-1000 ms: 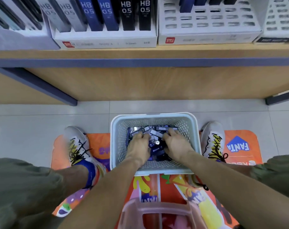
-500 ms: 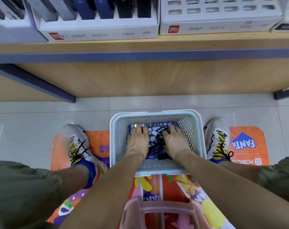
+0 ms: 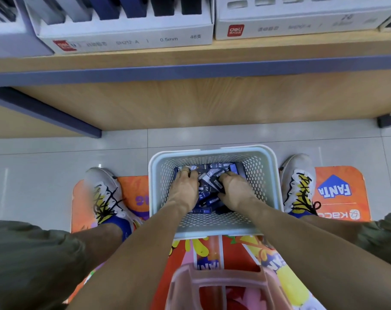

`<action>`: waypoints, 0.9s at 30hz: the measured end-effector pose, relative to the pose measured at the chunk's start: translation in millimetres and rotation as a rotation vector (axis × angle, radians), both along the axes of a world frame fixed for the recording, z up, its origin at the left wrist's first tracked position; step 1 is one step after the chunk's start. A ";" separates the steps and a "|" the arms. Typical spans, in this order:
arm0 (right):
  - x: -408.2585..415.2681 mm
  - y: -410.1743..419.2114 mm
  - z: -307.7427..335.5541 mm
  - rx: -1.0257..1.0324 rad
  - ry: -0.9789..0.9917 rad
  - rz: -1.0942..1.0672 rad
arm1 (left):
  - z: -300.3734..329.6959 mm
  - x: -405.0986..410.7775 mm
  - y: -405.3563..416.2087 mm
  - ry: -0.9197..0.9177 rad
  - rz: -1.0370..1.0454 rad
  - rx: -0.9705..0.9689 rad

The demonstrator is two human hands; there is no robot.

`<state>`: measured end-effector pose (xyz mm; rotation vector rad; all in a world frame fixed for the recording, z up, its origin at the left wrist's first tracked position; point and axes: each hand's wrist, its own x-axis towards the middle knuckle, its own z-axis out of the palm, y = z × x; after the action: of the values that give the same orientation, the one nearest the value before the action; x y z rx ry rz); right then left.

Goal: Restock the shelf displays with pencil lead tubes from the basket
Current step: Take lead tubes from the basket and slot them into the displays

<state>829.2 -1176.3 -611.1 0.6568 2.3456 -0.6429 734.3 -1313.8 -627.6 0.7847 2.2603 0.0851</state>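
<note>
Both hands, left hand (image 3: 186, 187) and right hand (image 3: 235, 190), curl into pencil lead tubes (image 3: 210, 184) in basket (image 3: 268, 175), gathering; next, lift a handful to shelf displays (image 3: 123, 39).

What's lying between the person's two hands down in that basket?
In the head view, a jumble of pencil lead tubes, blue and black, fills the gap between the left hand and right hand inside the basket.

Pale tiled floor (image 3: 44, 166) carries an orange mat (image 3: 337, 191). On the mat stand a perforated white basket (image 3: 266, 175) and two sneakers, one (image 3: 105, 193) left of the basket, one (image 3: 299, 182) right. Above, a wooden shelf (image 3: 190, 61) bears white display boxes (image 3: 127, 39) side by side along its front edge.
</note>
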 end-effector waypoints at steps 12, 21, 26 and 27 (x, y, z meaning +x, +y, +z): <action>4.9 -4.5 42.3 -0.603 0.100 -0.757 | 41.7 8.2 15.8 -0.560 0.926 0.394; 19.9 -8.1 115.9 -0.651 0.269 -0.693 | 118.8 23.1 4.5 -0.883 1.070 0.740; 10.3 15.2 196.3 -0.739 0.345 -0.495 | 189.1 5.7 11.9 -0.918 0.999 0.851; 6.6 22.0 217.7 -0.764 0.356 -0.460 | 206.7 -0.1 13.8 -0.931 0.976 0.888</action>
<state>835.8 -1154.2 -393.4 0.7501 1.9865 -1.8641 734.2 -1300.0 -420.9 -0.1016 1.4030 1.6049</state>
